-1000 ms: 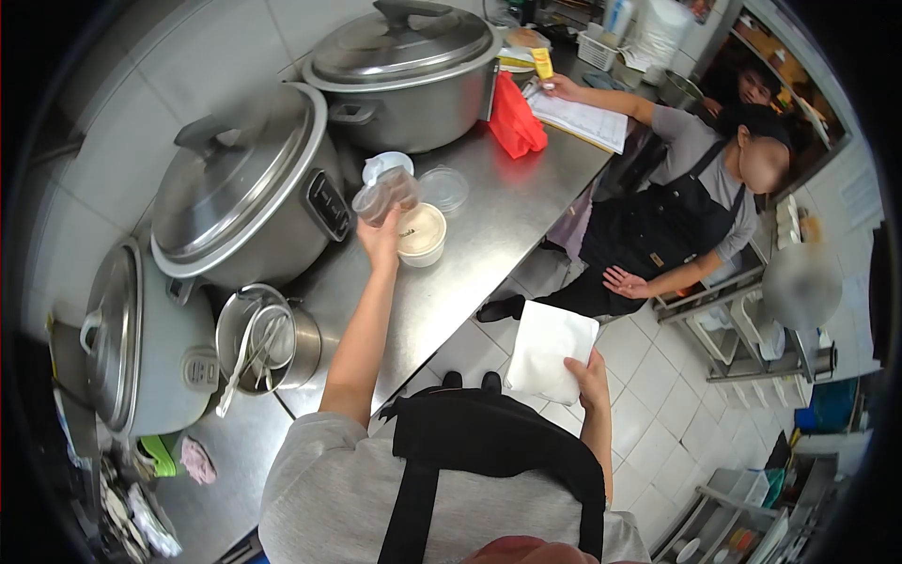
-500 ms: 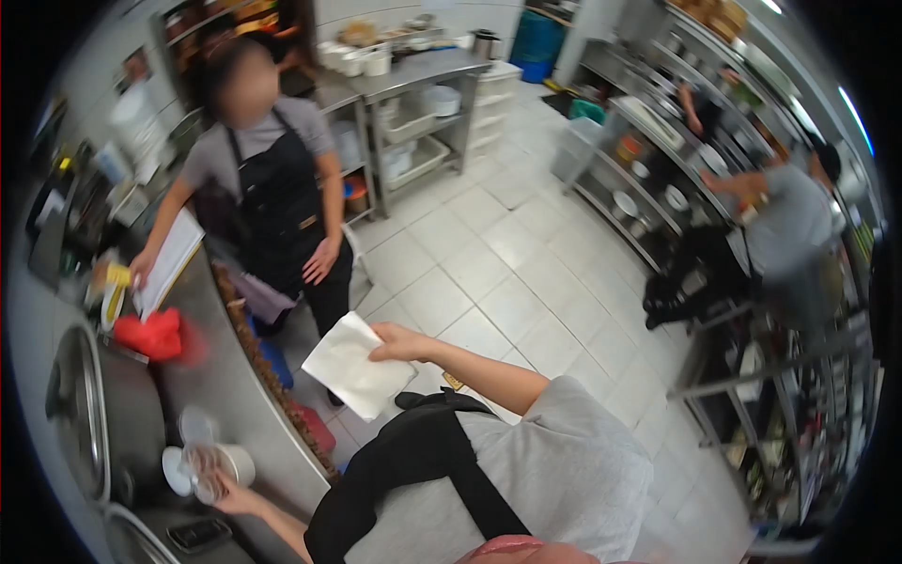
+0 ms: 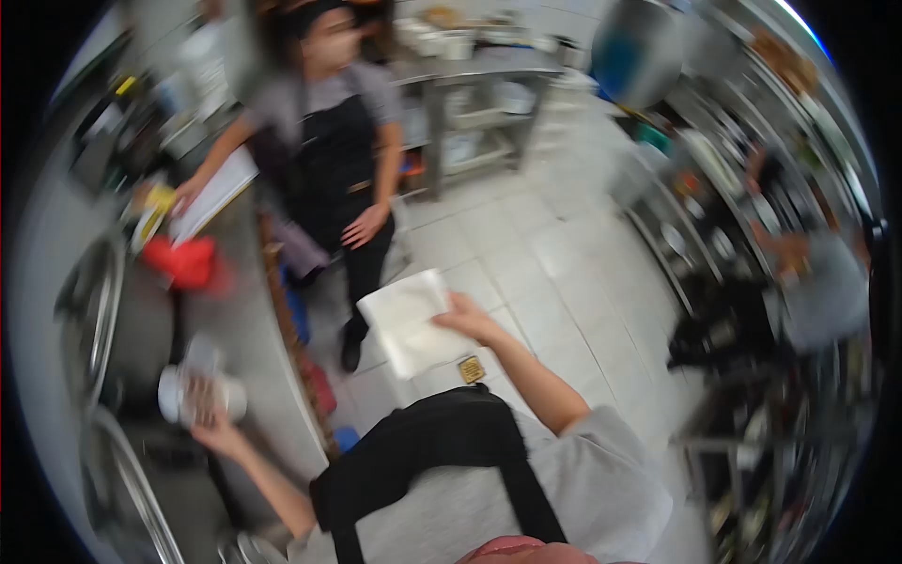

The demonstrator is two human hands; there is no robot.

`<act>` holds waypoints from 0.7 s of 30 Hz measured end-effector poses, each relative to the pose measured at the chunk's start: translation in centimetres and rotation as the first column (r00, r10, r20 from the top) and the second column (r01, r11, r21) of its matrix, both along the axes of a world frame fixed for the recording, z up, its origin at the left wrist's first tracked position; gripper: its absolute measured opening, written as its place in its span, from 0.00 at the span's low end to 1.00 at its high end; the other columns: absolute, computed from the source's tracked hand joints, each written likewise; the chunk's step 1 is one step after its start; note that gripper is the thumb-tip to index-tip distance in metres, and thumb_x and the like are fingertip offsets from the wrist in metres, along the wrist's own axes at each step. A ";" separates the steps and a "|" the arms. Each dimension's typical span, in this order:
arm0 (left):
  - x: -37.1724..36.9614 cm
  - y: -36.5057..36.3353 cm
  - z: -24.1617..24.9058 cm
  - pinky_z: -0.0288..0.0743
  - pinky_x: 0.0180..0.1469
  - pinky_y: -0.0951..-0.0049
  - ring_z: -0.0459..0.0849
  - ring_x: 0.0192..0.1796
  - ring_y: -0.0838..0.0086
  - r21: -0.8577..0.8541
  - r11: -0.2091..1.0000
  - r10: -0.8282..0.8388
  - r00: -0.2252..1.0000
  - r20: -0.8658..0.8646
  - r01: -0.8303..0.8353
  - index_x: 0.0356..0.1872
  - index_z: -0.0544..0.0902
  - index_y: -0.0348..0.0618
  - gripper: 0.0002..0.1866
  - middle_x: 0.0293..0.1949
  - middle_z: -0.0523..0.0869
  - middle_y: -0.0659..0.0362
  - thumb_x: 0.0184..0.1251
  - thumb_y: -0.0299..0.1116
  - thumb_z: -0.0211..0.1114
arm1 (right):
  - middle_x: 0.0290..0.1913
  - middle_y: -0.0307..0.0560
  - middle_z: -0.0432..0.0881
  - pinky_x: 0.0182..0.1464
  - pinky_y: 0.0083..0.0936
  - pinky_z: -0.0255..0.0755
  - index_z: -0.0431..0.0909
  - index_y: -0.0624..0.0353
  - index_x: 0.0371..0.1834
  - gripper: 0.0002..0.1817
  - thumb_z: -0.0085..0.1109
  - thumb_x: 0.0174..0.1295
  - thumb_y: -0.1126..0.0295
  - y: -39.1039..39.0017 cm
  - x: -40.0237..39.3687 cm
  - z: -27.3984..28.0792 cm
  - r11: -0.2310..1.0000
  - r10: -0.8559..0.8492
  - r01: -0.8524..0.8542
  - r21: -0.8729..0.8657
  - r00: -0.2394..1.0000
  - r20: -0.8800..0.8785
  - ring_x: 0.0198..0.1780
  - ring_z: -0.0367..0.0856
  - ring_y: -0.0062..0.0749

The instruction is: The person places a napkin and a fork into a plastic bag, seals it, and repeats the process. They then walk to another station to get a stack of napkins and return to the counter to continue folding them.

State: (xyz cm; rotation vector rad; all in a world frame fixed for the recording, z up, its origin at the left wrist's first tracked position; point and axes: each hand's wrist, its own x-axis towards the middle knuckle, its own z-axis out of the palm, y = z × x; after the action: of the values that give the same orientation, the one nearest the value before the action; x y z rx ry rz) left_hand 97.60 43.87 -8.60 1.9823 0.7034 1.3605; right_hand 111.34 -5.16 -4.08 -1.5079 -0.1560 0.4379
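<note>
My right hand [image 3: 467,320] is closed on the edge of a flat white square thing [image 3: 406,324], held out in front of my apron. Blur leaves open whether this is a shallow tray or a stack of paper. At the counter, my left hand [image 3: 219,434] has its fingers wrapped around a clear plastic cup [image 3: 200,399]. Right beside that cup are a white tub [image 3: 232,399] and a round white lid-like disc [image 3: 169,394]. Another clear cup [image 3: 203,354] stands just behind them.
A steel counter [image 3: 268,376] runs along my left, with large steel pots [image 3: 99,310] beyond it. Across it, a person in a black apron [image 3: 338,150] touches a white clipboard-like sheet [image 3: 218,191] near a red cloth [image 3: 178,261]. Another person [image 3: 822,291] works by shelves at right.
The view has swung so the room sits further right and is blurred. The white square thing has tilted a little more level in my right hand. My left hand stays on the cup.
</note>
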 end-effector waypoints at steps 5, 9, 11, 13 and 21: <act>-1.2 -1.8 -1.3 0.44 0.69 0.64 0.55 0.69 0.58 -0.146 0.989 0.025 0.999 0.039 -0.019 0.67 0.50 0.35 0.48 0.66 0.57 0.46 0.46 0.33 0.71 | 0.43 0.50 0.78 0.46 0.26 0.74 0.68 0.68 0.52 0.23 0.55 0.49 0.76 -0.7 1.2 0.4 0.999 0.034 -0.033 0.037 0.999 -0.023 0.43 0.79 0.31; -1.6 -6.8 0.5 0.45 0.68 0.65 0.51 0.70 0.61 -0.368 0.927 0.109 0.990 0.088 -0.069 0.68 0.46 0.38 0.48 0.68 0.51 0.47 0.49 0.29 0.69 | 0.48 0.50 0.77 0.50 0.26 0.72 0.66 0.68 0.54 0.24 0.53 0.50 0.79 -3.3 1.7 0.4 0.995 0.094 -0.091 0.045 0.993 -0.072 0.47 0.77 0.31; -1.1 -9.8 0.2 0.43 0.68 0.65 0.47 0.71 0.61 -0.334 0.926 0.229 0.966 0.119 -0.178 0.69 0.45 0.41 0.48 0.69 0.47 0.48 0.51 0.31 0.68 | 0.47 0.50 0.77 0.49 0.26 0.71 0.66 0.68 0.54 0.24 0.53 0.50 0.79 -4.5 2.0 0.2 0.996 0.084 -0.083 0.024 0.995 -0.059 0.46 0.77 0.31; -0.1 -14.2 0.7 0.43 0.68 0.66 0.47 0.71 0.61 -0.412 0.909 0.151 0.969 0.197 -0.058 0.69 0.45 0.42 0.47 0.70 0.46 0.49 0.53 0.35 0.68 | 0.46 0.49 0.77 0.48 0.24 0.70 0.66 0.68 0.53 0.23 0.54 0.51 0.78 -5.2 2.3 -0.1 0.997 0.078 -0.078 -0.001 0.997 -0.024 0.45 0.76 0.29; 5.0 -36.5 4.0 0.61 0.62 0.65 0.63 0.65 0.59 -0.835 0.125 -0.561 0.733 0.386 0.535 0.68 0.45 0.39 0.46 0.64 0.59 0.44 0.54 0.38 0.66 | 0.44 0.48 0.77 0.48 0.23 0.70 0.66 0.68 0.53 0.23 0.57 0.52 0.76 -4.3 0.8 1.4 0.965 0.259 -0.260 0.029 0.965 0.044 0.45 0.76 0.27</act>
State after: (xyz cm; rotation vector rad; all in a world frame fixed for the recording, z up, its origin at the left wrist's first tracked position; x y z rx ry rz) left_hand 102.55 7.35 -4.63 1.0472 0.4519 0.2473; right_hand 112.16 -9.46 -2.65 -1.4679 -0.3942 0.6115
